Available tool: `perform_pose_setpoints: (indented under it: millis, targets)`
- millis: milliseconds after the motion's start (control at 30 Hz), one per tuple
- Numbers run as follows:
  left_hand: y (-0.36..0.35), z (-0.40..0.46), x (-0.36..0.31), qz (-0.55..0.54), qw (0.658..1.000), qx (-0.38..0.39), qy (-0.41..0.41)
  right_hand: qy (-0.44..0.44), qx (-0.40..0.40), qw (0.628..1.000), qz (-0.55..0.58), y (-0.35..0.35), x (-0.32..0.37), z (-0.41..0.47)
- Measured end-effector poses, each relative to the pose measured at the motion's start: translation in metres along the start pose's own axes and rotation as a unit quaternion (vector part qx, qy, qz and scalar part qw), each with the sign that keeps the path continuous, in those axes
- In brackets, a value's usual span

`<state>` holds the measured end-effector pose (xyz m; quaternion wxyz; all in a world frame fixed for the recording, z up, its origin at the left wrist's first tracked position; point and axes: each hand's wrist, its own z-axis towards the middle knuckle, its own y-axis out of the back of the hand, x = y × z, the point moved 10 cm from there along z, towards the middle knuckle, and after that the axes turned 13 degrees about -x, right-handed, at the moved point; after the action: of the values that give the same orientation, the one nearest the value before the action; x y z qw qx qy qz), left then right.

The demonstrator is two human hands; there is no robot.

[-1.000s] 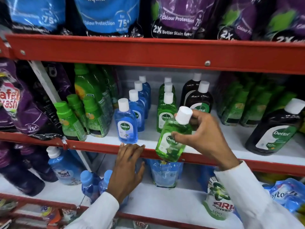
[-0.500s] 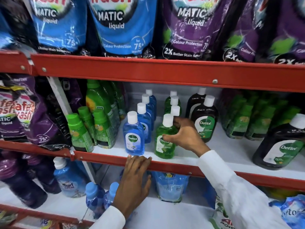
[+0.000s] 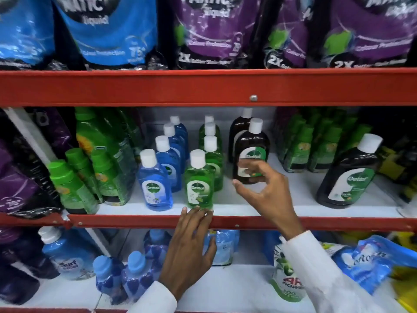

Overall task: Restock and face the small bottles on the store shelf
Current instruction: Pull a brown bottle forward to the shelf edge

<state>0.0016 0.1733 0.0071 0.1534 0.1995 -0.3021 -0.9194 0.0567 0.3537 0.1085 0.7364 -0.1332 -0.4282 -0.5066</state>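
A small green Dettol bottle (image 3: pixel 199 181) with a white cap stands upright at the front of the middle shelf (image 3: pixel 248 210), heading a row of green bottles. To its left runs a row of small blue bottles (image 3: pixel 154 184). To its right stands a dark brown Dettol bottle (image 3: pixel 251 145). My right hand (image 3: pixel 264 188) hovers open just right of the green bottle, fingers spread in front of the brown bottle's label, touching nothing. My left hand (image 3: pixel 191 242) lies flat against the red shelf lip (image 3: pixel 135 221), fingertips just below the green bottle.
Green-capped bottles (image 3: pixel 72 186) crowd the shelf's left; green pouches (image 3: pixel 316 145) and a large dark Dettol bottle (image 3: pixel 347 175) fill the right. Detergent pouches (image 3: pixel 117 30) hang above the upper red rail. The lower shelf holds blue bottles (image 3: pixel 135 274) and refill packs (image 3: pixel 370 263).
My right hand set the green bottle upright at the front of its row, let go of it and drew back to the right. My left hand stayed on the shelf lip.
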Motion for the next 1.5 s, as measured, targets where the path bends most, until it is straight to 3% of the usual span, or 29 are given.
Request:
perform_pose_setpoints:
  millis: [67,167,267,433,533,600,1033,1333,1500]
  targets:
    - [-0.013,0.005,-0.013,-0.006,1.000,-0.001,-0.018,0.005,-0.136,0.990,-0.021,0.055,-0.017,-0.010]
    - [-0.033,0.011,-0.027,-0.011,0.999,0.016,-0.034,-0.011,-0.307,0.947,-0.098,0.121,-0.049,-0.024]
    - [-0.046,0.013,-0.035,0.010,0.998,0.031,-0.048,-0.062,-0.368,0.902,-0.216,0.159,-0.087,-0.018]
    - [-0.042,0.008,-0.025,0.031,0.999,0.027,-0.034,-0.156,-0.317,0.906,-0.232,0.168,-0.132,0.008]
    - [-0.045,0.011,-0.025,0.033,0.998,0.043,-0.039,-0.180,-0.345,0.894,-0.222,0.178,-0.136,0.008]
    - [-0.033,0.012,-0.023,0.060,0.997,0.035,-0.026,-0.176,-0.312,0.914,-0.189,0.159,-0.122,0.013]
    - [-0.046,0.007,-0.038,0.053,0.996,0.061,-0.035,-0.125,-0.186,0.951,-0.212,0.032,-0.062,-0.007]
    - [-0.045,0.009,-0.037,0.056,0.996,0.055,-0.035,-0.105,-0.165,0.962,-0.190,0.015,-0.064,-0.015]
    - [-0.038,0.020,-0.034,-0.022,0.999,0.007,0.041,-0.110,-0.024,0.991,-0.078,0.017,-0.097,-0.012]
